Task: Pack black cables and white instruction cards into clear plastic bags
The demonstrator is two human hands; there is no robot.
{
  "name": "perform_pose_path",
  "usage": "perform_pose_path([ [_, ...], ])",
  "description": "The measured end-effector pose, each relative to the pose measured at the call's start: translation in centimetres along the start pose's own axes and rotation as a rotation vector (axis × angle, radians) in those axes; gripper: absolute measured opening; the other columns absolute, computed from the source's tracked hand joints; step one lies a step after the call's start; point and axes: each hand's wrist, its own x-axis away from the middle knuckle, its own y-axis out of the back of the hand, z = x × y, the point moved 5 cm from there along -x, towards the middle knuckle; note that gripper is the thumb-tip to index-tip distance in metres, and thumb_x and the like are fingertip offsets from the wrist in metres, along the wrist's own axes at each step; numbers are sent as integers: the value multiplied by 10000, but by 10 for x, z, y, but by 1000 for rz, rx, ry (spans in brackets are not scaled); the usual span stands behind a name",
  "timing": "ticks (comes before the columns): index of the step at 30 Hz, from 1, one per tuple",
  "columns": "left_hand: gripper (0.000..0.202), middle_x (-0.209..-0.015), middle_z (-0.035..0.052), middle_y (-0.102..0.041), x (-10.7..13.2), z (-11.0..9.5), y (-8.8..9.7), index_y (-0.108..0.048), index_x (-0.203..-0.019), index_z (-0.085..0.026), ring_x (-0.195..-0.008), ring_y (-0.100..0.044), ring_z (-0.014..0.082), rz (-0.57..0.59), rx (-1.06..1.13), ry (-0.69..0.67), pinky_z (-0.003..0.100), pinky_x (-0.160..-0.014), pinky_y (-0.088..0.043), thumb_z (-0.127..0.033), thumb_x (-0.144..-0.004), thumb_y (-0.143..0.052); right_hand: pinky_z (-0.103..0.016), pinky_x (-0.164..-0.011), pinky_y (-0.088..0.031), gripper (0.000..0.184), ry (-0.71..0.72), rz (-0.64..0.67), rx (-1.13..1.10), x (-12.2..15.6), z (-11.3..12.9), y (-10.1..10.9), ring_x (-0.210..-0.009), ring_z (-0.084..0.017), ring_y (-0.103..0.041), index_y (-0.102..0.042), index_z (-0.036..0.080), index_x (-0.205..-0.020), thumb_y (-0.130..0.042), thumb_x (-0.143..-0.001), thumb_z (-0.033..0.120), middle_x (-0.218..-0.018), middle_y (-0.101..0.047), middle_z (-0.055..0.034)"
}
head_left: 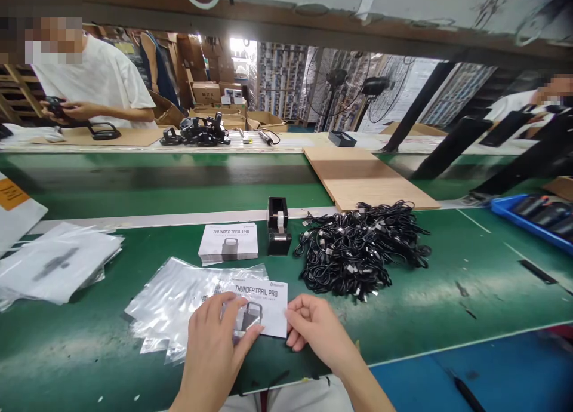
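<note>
While the right fingers (297,321) pinch the white rectangular printed-paper leaflet (274,312) by its right edge, left fingers (249,342) grip its left part | looks partly inside clear plastic bag (255,273), right end out | white paper stack (228,245) beyond fingers: unbagged

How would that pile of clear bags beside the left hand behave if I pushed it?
The clear bags would probably crumple rather than stay stiff, since their film looks thin and wrinkled. They may slide apart, as the glossy sheets lie loosely fanned.
</note>
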Motion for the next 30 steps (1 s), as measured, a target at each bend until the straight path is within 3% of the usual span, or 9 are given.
perform_pose_path([
  [4, 194, -779, 53, -594, -8, -2, -3, -616, -770, -213, -718, -534, 224, 87, 94, -4, 357, -619, -418, -346, -825, -486, -164, -370, -392, 255, -18, 31, 5, 1, 4, -2, -394, -77, -541, -496, 136, -726, -590, -695, 371, -521, -576, 37],
  [10, 208, -764, 30, -537, -8, -6, 8, -534, -737, -216, -745, -517, 198, 134, 418, 90, 320, -660, -426, -285, -871, -391, -155, -323, -287, 214, -19, 81, 11, -3, 10, -19, -368, -67, -497, -507, 147, -754, -558, -705, 349, -573, -598, 23],
  [13, 211, -766, 19, -509, -10, -9, 18, -500, -730, -222, -728, -510, 177, 145, 600, 146, 282, -638, -432, -302, -878, -374, -175, -410, -326, 89, 133, 42, 180, -11, 22, -39, -450, -72, -482, -568, 147, -697, -566, -699, 236, -583, -583, 21],
  [17, 212, -768, 11, -497, -14, -7, 20, -493, -726, -225, -733, -501, 165, 138, 692, 144, 276, -664, -434, -305, -879, -369, -199, -545, -358, 82, 446, 3, 698, -11, 52, -52, -618, -113, -538, -639, 190, -654, -585, -709, 163, -664, -613, 13],
  [20, 220, -739, 0, -488, -12, 1, 13, -483, -718, -227, -656, -492, 155, 150, 647, 196, 278, -616, -427, -326, -878, -369, -198, -567, -381, 176, 481, -42, 1126, -11, 74, -27, -643, -118, -579, -657, 240, -754, -508, -832, 293, -708, -647, 19],
  [21, 222, -737, -1, -487, -10, 3, 10, -483, -722, -229, -631, -488, 152, 148, 616, 216, 279, -596, -423, -338, -878, -368, -202, -574, -391, 222, 449, -152, 1278, -14, 83, -10, -656, -121, -587, -653, 244, -799, -451, -869, 304, -733, -649, 10],
  [24, 205, -781, 10, -502, -5, 4, 6, -494, -769, -233, -622, -506, 159, 99, 504, 226, 293, -587, -430, -375, -866, -382, -281, -626, -402, 276, 409, -332, 1457, -32, 110, 34, -801, -210, -585, -631, 164, -958, -365, -889, 151, -913, -615, -123],
  [26, 186, -817, 24, -511, -3, 4, 4, -503, -797, -229, -668, -537, 181, 51, 419, 207, 311, -607, -446, -389, -844, -421, -306, -708, -393, 262, 467, -272, 1535, -54, 120, 47, -949, -246, -537, -642, 173, -972, -423, -852, 94, -1039, -571, -147],
  [30, 149, -812, 25, -532, -5, 10, -2, -548, -772, -222, -697, -587, 194, 76, 292, 180, 300, -589, -467, -353, -811, -487, -295, -800, -353, 152, 610, -41, 1604, -90, 126, 50, -978, -226, -515, -690, 208, -775, -579, -773, 103, -974, -609, -87],
])
